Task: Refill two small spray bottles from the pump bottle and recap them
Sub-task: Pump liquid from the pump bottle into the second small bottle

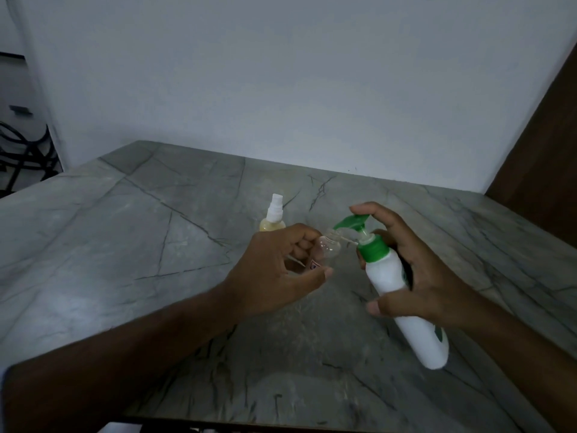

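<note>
We note the right hand (pixel 427 276) wrapped round the white pump bottle (pixel 402 295), holding it above the grey marble table (pixel 156 245), tilted with its base toward the near right; the forefinger lies on top of the green pump head (pixel 351 222), thumb curled against the bottle's near side; the spout points left and down. The left hand (pixel 278 270) grips a small clear spray bottle (pixel 327 248), uncapped, fingers curled round its body and thumb stretched beneath; its open neck sits just under the spout, close to touching, though we cannot tell whether they meet. Contents of the clear bottle too blurred to judge. Just beyond the left hand, on the table, stands a second spray bottle (pixel 273 225), upright, yellowish liquid inside, white spray cap (pixel 276 207) on; its lower part hidden by the knuckles. White wall (pixel 281 89) at the far edge; brown panel (pixel 543 145) far right.
</note>
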